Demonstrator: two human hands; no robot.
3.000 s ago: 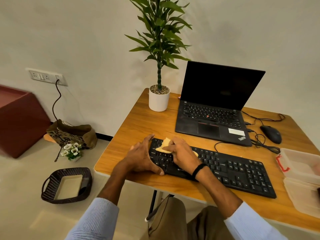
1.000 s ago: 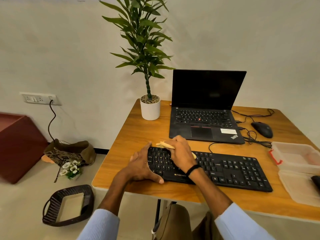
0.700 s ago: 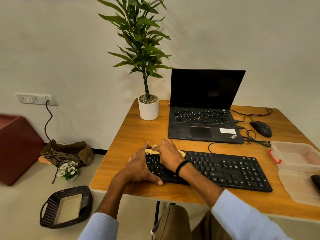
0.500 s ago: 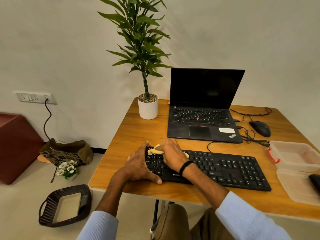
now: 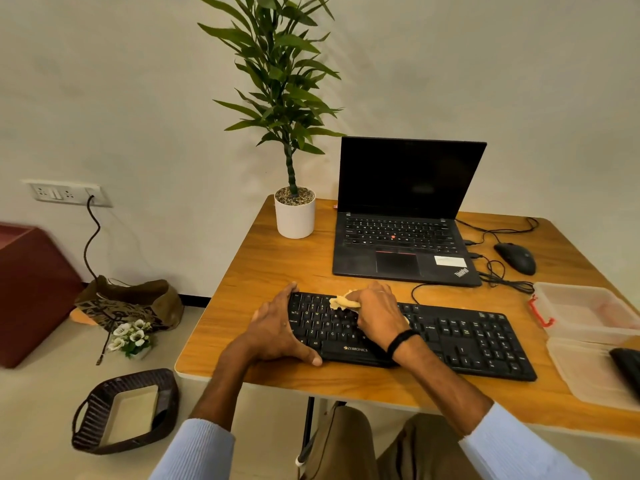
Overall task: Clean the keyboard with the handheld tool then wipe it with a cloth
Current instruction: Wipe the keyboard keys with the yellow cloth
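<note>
Pale plaster wall behind; wooden table (image 5: pixel 263 271) in front. On the floor at left sits a dark woven basket (image 5: pixel 90 415). At the table's far left corner stands a green leafy plant in a white cylindrical pot (image 5: pixel 295 218). The left hand (image 5: pixel 275 332) clamps the left end of the black full-size keyboard (image 5: pixel 467 337), thumb on the near edge, fingers reaching the far edge. The keyboard lies flat near the table's front edge. The right hand (image 5: pixel 377 317) rests over the letter keys, fingers closed round a crumpled yellow cloth (image 5: pixel 341 302) pressed on the upper rows. Behind it is an open black laptop (image 5: pixel 398 251) with a dark screen. Further right are a black corded mouse (image 5: pixel 516 258) and a clear plastic container (image 5: pixel 588 310). A dark object (image 5: pixel 628 370) at the frame edge is cut off, possibly a tool.
</note>
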